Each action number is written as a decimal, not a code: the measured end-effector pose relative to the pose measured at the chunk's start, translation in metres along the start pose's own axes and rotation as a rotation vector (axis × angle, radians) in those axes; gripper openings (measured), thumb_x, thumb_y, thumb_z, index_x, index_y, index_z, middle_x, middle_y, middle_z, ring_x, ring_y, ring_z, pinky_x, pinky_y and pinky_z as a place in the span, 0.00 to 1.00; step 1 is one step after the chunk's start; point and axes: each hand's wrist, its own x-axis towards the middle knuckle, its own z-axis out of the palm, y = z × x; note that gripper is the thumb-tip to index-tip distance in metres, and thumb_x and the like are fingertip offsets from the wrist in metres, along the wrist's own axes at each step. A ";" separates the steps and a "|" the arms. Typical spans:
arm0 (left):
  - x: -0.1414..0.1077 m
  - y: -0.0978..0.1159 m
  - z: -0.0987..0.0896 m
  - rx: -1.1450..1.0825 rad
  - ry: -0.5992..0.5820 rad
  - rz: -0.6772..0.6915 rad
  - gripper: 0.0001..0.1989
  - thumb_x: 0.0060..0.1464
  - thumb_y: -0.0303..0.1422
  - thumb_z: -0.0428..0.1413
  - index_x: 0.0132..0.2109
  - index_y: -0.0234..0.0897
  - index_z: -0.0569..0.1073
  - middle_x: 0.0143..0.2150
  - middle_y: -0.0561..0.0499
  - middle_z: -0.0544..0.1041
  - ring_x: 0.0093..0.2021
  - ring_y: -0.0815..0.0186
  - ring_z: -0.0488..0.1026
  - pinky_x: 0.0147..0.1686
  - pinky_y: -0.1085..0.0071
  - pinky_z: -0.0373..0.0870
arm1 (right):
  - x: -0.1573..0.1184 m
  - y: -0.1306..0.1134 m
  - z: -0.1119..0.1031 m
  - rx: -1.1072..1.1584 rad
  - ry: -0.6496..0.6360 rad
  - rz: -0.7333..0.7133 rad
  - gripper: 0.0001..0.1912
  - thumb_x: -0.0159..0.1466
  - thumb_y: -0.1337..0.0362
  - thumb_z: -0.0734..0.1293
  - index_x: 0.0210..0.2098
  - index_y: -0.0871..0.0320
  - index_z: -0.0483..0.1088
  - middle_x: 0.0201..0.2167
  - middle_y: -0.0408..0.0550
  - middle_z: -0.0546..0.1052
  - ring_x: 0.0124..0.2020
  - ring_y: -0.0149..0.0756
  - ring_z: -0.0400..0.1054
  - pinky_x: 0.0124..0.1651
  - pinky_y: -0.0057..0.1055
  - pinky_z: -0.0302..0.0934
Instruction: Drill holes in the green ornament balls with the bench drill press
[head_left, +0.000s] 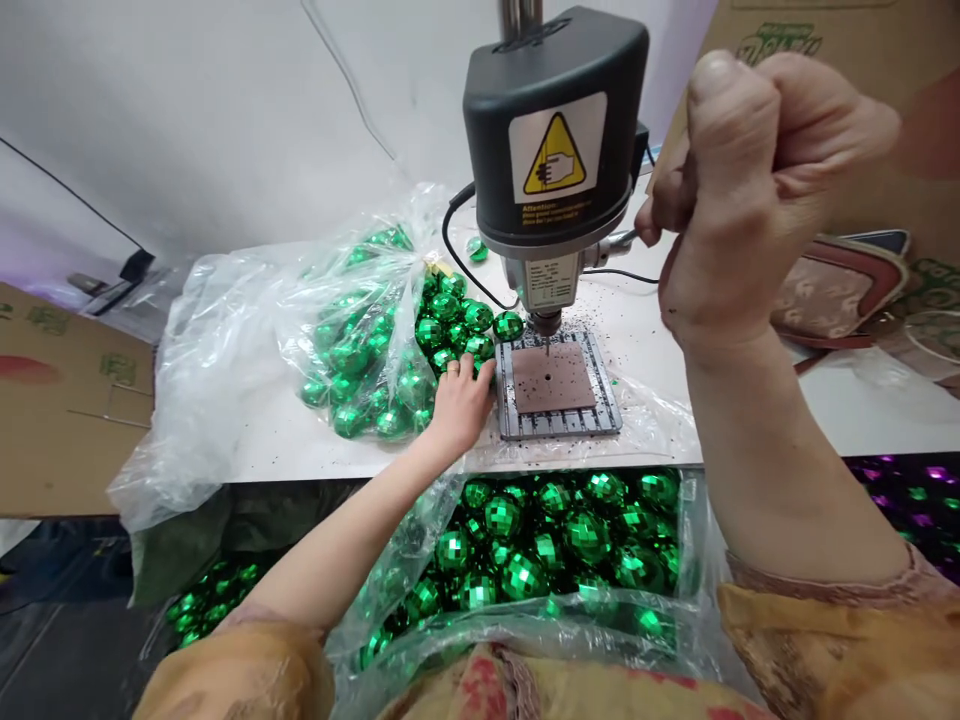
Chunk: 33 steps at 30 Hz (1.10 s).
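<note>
Nearest the person, an open plastic bag point(525, 640) sits below the front edge of the bench point(300, 462), full of shiny green faceted balls point(502, 518). Yellow patterned sleeves point(817, 640) show at both lower corners. The left hand point(459, 408) reaches over the bag to the bench, open with fingers spread, its fingertips resting on a loose heap of green balls point(450, 325) just left of a slotted metal plate point(559, 425). A spread hand like this suits round, slippery balls, which could easily roll off; light, even pressure would guard their mirrored skin.

The right hand point(739, 190) is raised and clenched around the metal lever point(619, 242) on the side of a bench drill point(555, 130). A steady, gradual pull on a lever like this gives the best control. The thin drill bit point(547, 345) hangs over a brown square pad point(536, 385) on the plate, and dark specks point(600, 340) lie scattered around it.

The drill's yellow warning triangle point(556, 152) shows a hand symbol above the readable word "Attention"; the finer lines are too small to read. Farther left, a tied plastic bag of green balls point(352, 350) lies on the bench. Cardboard boxes point(67, 400) stand at both sides, their green print unreadable.
</note>
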 end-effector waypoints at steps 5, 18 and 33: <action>0.021 -0.016 0.010 -0.442 0.062 -0.048 0.15 0.57 0.31 0.61 0.52 0.42 0.77 0.47 0.45 0.72 0.43 0.60 0.73 0.45 0.62 0.73 | 0.000 0.000 -0.001 0.000 -0.019 0.006 0.24 0.67 0.67 0.65 0.19 0.55 0.51 0.15 0.36 0.52 0.14 0.23 0.47 0.20 0.30 0.44; 0.030 0.011 0.035 -1.295 -0.053 -0.187 0.34 0.50 0.48 0.67 0.61 0.41 0.71 0.48 0.46 0.80 0.37 0.65 0.77 0.37 0.67 0.78 | 0.000 -0.004 0.001 0.024 -0.024 -0.007 0.26 0.66 0.64 0.67 0.19 0.56 0.48 0.16 0.36 0.49 0.14 0.21 0.45 0.17 0.28 0.42; 0.038 0.033 0.048 -0.885 0.099 -0.030 0.27 0.46 0.36 0.70 0.53 0.38 0.74 0.51 0.45 0.77 0.50 0.56 0.74 0.52 0.60 0.73 | 0.000 -0.009 0.002 0.017 -0.032 0.008 0.22 0.67 0.70 0.62 0.21 0.56 0.48 0.17 0.36 0.49 0.15 0.20 0.47 0.20 0.25 0.45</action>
